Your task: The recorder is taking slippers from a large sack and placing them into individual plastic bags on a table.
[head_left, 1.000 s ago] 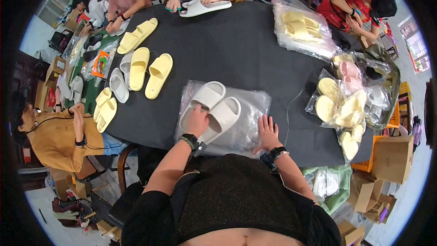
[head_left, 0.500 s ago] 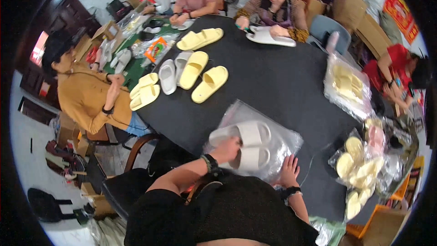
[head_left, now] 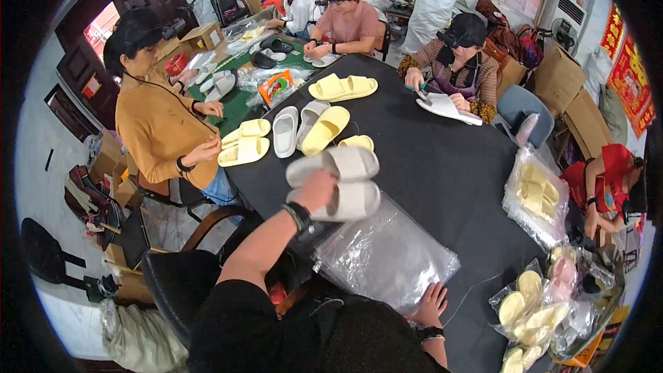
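Note:
A pair of light grey slippers (head_left: 356, 163) hangs over the near middle of the dark table, side by side. My left hand (head_left: 319, 190) is closed on them at the inner sides, its fingers partly hidden between the two. Below and to the right lies a stack of clear plastic bags (head_left: 390, 255), flat on the tabletop. On the bags' right near corner rests my right hand (head_left: 429, 304), fingers spread, holding nothing. Just beyond the held pair, a yellow slipper (head_left: 358, 142) is partly covered by it.
More yellow slippers (head_left: 246, 150) and a grey slipper (head_left: 284, 131) stand on the far left of the table (head_left: 442, 166). Bagged yellow slippers (head_left: 535, 311) lie at the right. Several people sit or stand around, one cutting at a white slipper (head_left: 449, 109). A chair (head_left: 173, 290) stands at my left.
The grey slippers have risen off the plastic bags and moved away and to the left in my left hand. My right hand stays on the bags. The whole view has shifted.

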`<action>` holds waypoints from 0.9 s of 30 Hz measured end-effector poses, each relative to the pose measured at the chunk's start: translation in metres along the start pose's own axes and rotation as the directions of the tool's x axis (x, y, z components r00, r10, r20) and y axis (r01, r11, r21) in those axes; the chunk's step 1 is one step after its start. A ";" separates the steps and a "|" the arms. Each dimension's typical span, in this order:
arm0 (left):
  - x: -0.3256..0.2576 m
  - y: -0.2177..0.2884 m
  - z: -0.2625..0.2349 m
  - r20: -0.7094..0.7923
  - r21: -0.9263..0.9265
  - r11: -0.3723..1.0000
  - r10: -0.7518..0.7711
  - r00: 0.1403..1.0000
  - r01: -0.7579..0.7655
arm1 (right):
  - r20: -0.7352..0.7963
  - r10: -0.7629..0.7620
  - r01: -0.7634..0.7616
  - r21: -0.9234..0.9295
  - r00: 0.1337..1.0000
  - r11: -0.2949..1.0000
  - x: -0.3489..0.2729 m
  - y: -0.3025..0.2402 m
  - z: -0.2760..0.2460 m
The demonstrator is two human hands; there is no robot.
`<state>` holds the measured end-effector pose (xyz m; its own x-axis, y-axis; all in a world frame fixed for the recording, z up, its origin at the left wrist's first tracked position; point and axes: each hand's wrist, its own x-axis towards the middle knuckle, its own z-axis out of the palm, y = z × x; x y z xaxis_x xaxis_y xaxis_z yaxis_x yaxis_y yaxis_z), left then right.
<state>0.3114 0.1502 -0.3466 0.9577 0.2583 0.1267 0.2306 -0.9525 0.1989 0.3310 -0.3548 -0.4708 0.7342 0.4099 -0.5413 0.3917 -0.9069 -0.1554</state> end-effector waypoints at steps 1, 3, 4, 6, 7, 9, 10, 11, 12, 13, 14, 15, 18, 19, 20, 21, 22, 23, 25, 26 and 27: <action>0.011 -0.020 -0.014 -0.049 0.034 0.992 -0.119 0.992 0.121 | -0.026 -0.020 0.021 0.010 0.999 1.000 0.000 0.002 0.002; 0.019 -0.037 -0.028 -0.103 0.061 0.971 -0.225 0.969 0.232 | -0.057 -0.033 0.034 0.025 0.998 0.999 0.000 0.002 0.003; 0.019 -0.038 -0.033 -0.248 0.144 0.956 -0.214 0.945 0.254 | -0.055 -0.026 0.027 0.022 0.998 0.999 -0.002 0.002 0.003; 0.022 -0.030 -0.030 -0.391 0.223 0.936 -0.170 0.905 0.272 | -0.061 -0.011 0.012 0.030 0.998 0.999 -0.006 0.001 0.003; 0.016 -0.015 -0.014 -0.371 0.284 0.932 -0.110 0.922 0.225 | -0.076 -0.022 0.023 0.022 0.997 0.999 -0.008 0.002 0.003; 0.002 0.031 0.014 -0.254 0.168 0.986 0.029 0.967 0.015 | -0.074 -0.003 0.005 0.027 0.997 1.000 -0.018 0.002 0.003; -0.009 0.064 0.021 -0.160 -0.027 0.991 0.127 0.979 -0.133 | -0.051 0.029 -0.027 0.043 0.998 0.999 -0.021 0.002 -0.002; -0.024 0.086 0.029 -0.054 -0.042 0.977 0.208 0.977 -0.210 | -0.085 0.004 -0.002 0.026 0.996 1.000 -0.022 0.002 -0.003; -0.039 0.107 0.037 0.056 -0.071 0.950 0.308 0.950 -0.304 | -0.182 -0.009 0.006 -0.020 0.983 1.000 -0.015 0.007 0.012; -0.054 0.117 0.044 0.119 -0.147 0.937 0.336 0.934 -0.318 | -0.137 -0.026 0.034 0.057 0.990 0.998 -0.025 -0.015 -0.030; -0.062 0.137 0.049 0.179 -0.246 0.900 0.406 0.896 -0.359 | -0.324 -0.044 0.022 -0.071 0.945 0.997 -0.006 0.006 0.018; -0.072 0.142 0.058 0.241 -0.239 0.903 0.410 0.879 -0.356 | -0.106 -0.027 0.029 0.019 0.994 0.999 -0.018 -0.017 -0.034; -0.088 0.149 0.087 0.369 -0.209 0.900 0.435 0.821 -0.383 | -0.093 -0.077 0.086 0.100 0.993 0.991 -0.017 -0.006 -0.032; -0.088 0.149 0.095 0.374 -0.240 0.865 0.501 0.780 -0.440 | -0.099 -0.064 0.084 0.211 0.993 0.974 -0.017 -0.002 -0.035; -0.089 0.148 0.101 0.399 -0.212 0.882 0.470 0.787 -0.420 | -0.111 -0.063 0.095 0.315 0.992 0.944 -0.018 0.004 -0.036; -0.088 0.149 0.103 0.419 -0.178 0.902 0.431 0.799 -0.394 | -0.267 0.028 0.065 0.332 0.963 0.941 -0.018 0.015 -0.036; -0.086 0.150 0.107 0.420 -0.195 0.881 0.472 0.775 -0.431 | -0.415 0.113 0.041 0.344 0.903 0.938 -0.019 0.029 -0.038; -0.087 0.147 0.108 0.420 -0.192 0.885 0.464 0.780 -0.424 | -0.556 0.242 -0.045 0.344 0.795 0.938 -0.025 0.041 -0.049; -0.088 0.152 0.112 0.417 -0.179 0.893 0.450 0.790 -0.414 | -0.678 0.494 -0.247 0.433 0.544 0.867 -0.043 0.080 -0.071; -0.089 0.154 0.112 0.415 -0.182 0.887 0.461 0.785 -0.424 | -0.719 0.570 -0.310 0.479 0.398 0.821 -0.053 0.099 -0.080; -0.088 0.156 0.111 0.431 -0.186 0.893 0.449 0.783 -0.410 | -0.696 0.644 -0.398 0.518 0.319 0.757 -0.061 0.117 -0.090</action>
<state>0.2818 -0.0392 -0.4342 0.9274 -0.2949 -0.2301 -0.2185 -0.9265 0.3065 0.3820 -0.4772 -0.3817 0.8722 -0.3848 0.3021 -0.2831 -0.9006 -0.3298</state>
